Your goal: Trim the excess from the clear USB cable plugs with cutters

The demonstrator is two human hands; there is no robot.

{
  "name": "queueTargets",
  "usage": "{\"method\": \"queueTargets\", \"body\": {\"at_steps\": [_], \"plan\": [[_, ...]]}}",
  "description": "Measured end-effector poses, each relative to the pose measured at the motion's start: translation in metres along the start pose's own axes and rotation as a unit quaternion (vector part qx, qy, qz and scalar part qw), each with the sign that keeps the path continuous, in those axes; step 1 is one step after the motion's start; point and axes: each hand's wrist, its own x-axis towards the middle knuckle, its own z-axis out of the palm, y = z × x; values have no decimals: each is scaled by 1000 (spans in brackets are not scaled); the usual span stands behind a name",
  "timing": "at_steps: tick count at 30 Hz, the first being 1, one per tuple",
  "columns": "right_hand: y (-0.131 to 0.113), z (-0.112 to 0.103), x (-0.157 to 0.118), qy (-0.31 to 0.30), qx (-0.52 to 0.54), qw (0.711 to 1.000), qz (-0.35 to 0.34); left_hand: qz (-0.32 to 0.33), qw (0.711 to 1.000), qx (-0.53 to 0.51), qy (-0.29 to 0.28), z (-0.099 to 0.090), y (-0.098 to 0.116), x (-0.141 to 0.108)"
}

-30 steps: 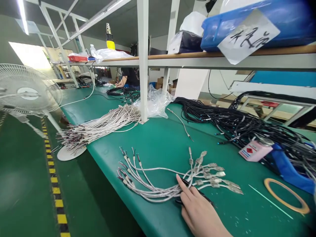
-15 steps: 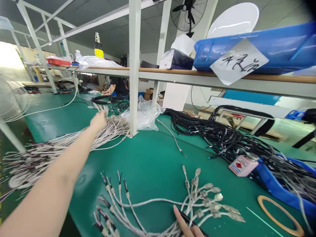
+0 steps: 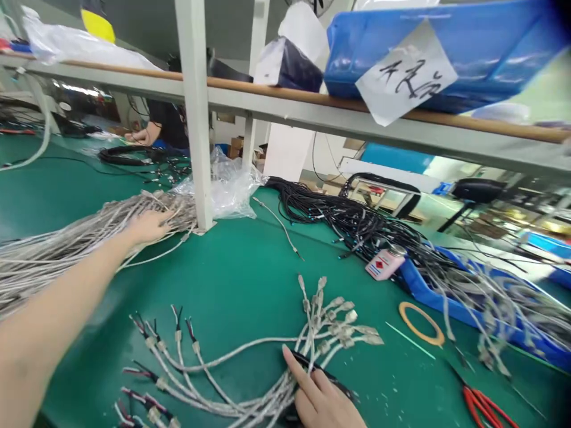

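My left hand reaches across to a large pile of white cables, its fingers closed among the connector ends near the shelf post; blur hides the fingertips in part. My right hand rests at the bottom, on a smaller bundle of white cables. Its index finger points out along a curved black thing, mostly hidden beneath, whose kind I cannot make out. Grey flat connectors fan out to the right of this bundle, and stripped wire ends spread to the left.
A shelf post rises from the green table. A plastic bag, a single cable, black cables, a pink-labelled bottle, a tape ring and red-handled pliers lie around. Another person's hand is behind.
My left hand has come down from above the pile, where it held blurred connector ends, onto the cables. More of my right hand shows. The view has turned right and down.
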Motion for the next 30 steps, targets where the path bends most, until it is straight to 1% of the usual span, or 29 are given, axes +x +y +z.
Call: {"method": "queueTargets", "body": {"at_steps": [2,4,6,7,9,10,11,12,14,16,18,20,22,25,27,28,30], "plan": [[-2,-11,-2,-33,-1,999,-7,3,1000,-4,-2,-7,7,-2],[-4,-27,-5,-37,26,999,-2,13,1000,-18,8,-14,18,-7],[-6,-44,-9,-10,85,996,27,30,998,-44,27,-19,37,-16],[-6,-52,-11,11,127,990,52,39,997,-63,37,-21,50,-23],[-5,-67,-16,54,221,968,107,67,991,-108,35,-24,83,-42],[-3,-73,-18,73,267,952,132,86,987,-131,14,-24,103,-56],[0,-78,-21,85,310,934,154,116,981,-154,-30,-23,125,-71],[3,-82,-23,89,348,916,177,152,968,-176,-91,-21,147,-87],[10,-91,-27,63,409,883,221,229,927,-209,-211,-15,191,-122],[17,-100,-31,8,445,860,250,266,897,-217,-280,-5,229,-153],[21,-107,-35,-49,449,855,254,271,886,-198,-320,8,261,-175],[20,-111,-38,-96,425,866,246,258,890,-167,-336,24,286,-189],[15,-110,-40,-124,393,881,232,240,900,-137,-337,40,305,-196],[4,-102,-41,-130,361,900,207,223,907,-114,-338,59,320,-200],[-1,-97,-43,-122,357,901,214,208,910,-125,-337,64,322,-198],[-1,-96,-45,-114,360,897,229,197,910,-141,-336,64,320,-196],[4,-96,-51,-86,378,880,276,170,907,-193,-332,59,312,-191]]}}
